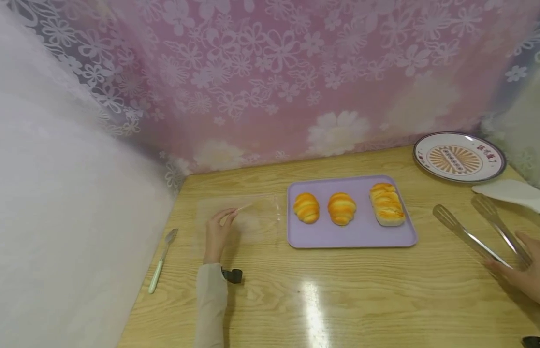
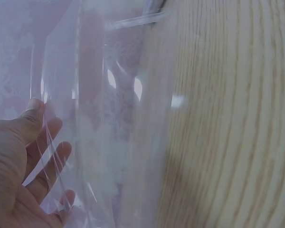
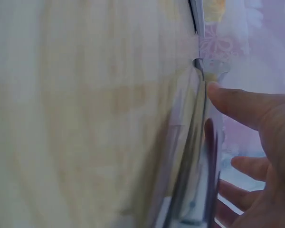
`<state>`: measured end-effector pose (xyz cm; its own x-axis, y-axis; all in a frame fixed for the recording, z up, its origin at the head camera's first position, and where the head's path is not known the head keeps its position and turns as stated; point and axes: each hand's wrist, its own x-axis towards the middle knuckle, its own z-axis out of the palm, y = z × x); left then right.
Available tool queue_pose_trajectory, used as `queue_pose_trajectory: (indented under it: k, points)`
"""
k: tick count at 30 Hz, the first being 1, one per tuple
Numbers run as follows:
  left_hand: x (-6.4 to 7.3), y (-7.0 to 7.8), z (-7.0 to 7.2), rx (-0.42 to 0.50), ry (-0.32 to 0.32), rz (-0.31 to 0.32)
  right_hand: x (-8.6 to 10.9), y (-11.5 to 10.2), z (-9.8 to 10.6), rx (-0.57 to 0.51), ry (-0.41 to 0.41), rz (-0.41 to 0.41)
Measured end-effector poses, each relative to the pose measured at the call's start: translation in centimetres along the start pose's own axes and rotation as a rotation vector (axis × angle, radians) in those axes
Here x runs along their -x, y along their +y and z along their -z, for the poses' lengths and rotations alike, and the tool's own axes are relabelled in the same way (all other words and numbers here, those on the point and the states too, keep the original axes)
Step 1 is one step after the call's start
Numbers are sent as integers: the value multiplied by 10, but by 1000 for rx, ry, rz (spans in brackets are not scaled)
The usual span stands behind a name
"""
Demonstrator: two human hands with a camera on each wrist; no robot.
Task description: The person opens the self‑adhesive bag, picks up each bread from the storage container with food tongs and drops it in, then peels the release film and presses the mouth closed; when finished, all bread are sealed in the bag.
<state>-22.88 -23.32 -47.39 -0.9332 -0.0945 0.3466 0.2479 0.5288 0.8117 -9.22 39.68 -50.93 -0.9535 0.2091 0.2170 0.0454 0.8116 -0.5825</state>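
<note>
My left hand (image 1: 217, 234) pinches the edge of a clear plastic bag (image 1: 263, 224) between thumb and fingertips. In the left wrist view, the bag's thin, creased layers (image 2: 99, 123) rise from the thumb, and the other fingers show behind the film. At the far right, my right hand (image 1: 524, 273) is around the handle end of metal tongs (image 1: 483, 246), whose slotted arms are spread apart on the table. The right wrist view has the thumb outstretched beside the tongs (image 3: 194, 156) and the fingers spread apart.
A lilac tray (image 1: 313, 239) bears two croissants (image 1: 341, 209) and a bread loaf (image 1: 386, 205). Behind the tongs are a patterned plate (image 1: 430, 166) and a white spatula-like utensil (image 1: 513, 193). A pale-handled fork (image 1: 158, 268) lies by the table's left edge. Floral cloth (image 1: 270, 96) hangs behind.
</note>
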Motion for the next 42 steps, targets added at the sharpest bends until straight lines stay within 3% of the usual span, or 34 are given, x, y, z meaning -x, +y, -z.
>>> queue_pose_trajectory:
  k: [2,8,15,22,26,29,33,42]
  points:
    - [1,0,2,0,6,11,0,4,1,39,-20,-25]
    - [1,-4,2,-6,10,-16,-9,9,1,59,3,28]
    - [1,-6,-2,6,8,-51,-6,10,3,11,-74,-73]
    - [0,-2,-4,-11,27,-7,1,-20,5,-141,-110,-63]
    - [-1,-1,-4,-27,34,18,3,-46,7,-64,-231,-99]
    - [-1,0,-5,-35,40,22,3,-61,5,1,-280,-60]
    - [-1,2,-6,-14,41,23,6,-74,-5,20,-266,-2]
    - [-1,1,-8,-5,23,30,11,-91,-22,40,-181,12]
